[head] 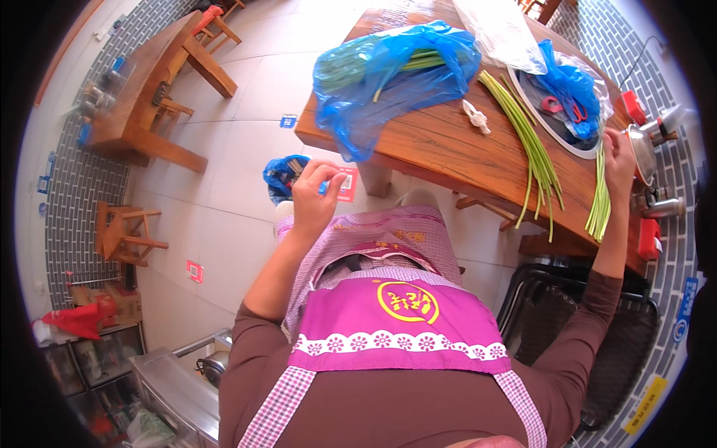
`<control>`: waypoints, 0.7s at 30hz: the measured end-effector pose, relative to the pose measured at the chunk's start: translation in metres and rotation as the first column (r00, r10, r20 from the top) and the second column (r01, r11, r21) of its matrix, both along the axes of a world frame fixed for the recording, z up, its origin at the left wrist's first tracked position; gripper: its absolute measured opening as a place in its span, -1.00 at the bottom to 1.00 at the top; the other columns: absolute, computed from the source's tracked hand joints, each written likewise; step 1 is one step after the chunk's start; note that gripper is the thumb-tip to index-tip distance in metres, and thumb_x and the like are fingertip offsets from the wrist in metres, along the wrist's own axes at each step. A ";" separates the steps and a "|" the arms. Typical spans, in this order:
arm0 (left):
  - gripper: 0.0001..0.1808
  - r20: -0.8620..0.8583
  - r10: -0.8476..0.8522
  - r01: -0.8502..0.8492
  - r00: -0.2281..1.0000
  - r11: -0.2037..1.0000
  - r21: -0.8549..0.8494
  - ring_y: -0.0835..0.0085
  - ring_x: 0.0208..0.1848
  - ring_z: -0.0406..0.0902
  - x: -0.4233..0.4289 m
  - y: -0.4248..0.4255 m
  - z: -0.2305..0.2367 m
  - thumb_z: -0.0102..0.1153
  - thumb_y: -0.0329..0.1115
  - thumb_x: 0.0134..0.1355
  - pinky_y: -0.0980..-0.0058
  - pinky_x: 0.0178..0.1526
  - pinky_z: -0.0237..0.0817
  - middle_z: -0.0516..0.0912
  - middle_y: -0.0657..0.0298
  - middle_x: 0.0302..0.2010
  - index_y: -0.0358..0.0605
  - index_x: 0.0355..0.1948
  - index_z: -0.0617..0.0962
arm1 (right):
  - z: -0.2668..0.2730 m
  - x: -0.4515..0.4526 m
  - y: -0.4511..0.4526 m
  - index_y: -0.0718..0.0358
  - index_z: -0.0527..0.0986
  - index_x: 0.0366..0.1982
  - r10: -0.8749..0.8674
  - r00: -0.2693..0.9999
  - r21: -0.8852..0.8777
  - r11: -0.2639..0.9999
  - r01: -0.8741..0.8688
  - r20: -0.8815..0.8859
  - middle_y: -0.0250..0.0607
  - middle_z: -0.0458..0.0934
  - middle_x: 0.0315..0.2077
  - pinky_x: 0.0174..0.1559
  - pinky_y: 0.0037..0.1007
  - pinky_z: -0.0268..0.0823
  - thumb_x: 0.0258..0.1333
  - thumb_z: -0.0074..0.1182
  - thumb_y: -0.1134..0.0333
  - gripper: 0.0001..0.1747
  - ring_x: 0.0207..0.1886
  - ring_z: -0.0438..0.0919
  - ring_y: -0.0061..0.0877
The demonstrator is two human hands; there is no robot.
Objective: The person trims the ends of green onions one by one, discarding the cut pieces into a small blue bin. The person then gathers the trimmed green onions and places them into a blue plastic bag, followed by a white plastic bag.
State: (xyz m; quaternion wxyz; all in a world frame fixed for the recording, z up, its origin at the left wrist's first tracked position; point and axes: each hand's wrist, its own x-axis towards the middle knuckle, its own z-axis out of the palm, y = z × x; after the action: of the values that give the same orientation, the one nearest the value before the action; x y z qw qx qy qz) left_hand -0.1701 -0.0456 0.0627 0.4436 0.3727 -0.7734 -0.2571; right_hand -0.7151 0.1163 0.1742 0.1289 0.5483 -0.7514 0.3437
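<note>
My left hand is raised over my lap, short of the table, its fingertips bent together; whether it pinches something small cannot be made out. At the right, my right hand is by the upper end of a small bunch of cut green stems, which lies at the table's near edge; its grip is unclear. A larger bunch of long green stems, like garlic scapes, lies left of it on the wooden table. More stems are inside a blue plastic bag. A twisted white strip lies between.
A round white-rimmed tray holds a blue bag and pink-handled scissors. A metal bowl and red boxes stand along the wall side. A blue-lined bin is on the floor; a black chair is at the right.
</note>
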 end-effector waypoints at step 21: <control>-0.83 -0.006 0.420 -0.420 0.908 0.908 -0.010 -0.02 -0.37 0.61 -0.034 -0.167 0.059 0.17 -0.30 0.16 0.14 -0.28 0.39 0.66 -0.01 -0.47 -0.20 -0.37 0.56 | -0.067 0.188 -0.378 0.25 0.44 -0.06 0.323 0.936 0.023 0.946 -0.323 -0.138 0.19 0.56 -0.19 -0.05 -0.16 0.40 -0.01 -0.07 0.50 -0.61 -0.07 0.54 -0.03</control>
State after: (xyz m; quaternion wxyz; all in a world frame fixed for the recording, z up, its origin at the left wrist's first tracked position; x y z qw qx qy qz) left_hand -0.2044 -0.2128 0.1217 0.4920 0.5272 -0.6759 -0.1524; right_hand -0.5267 -0.2619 0.1076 0.1231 0.6867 -0.6405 0.3211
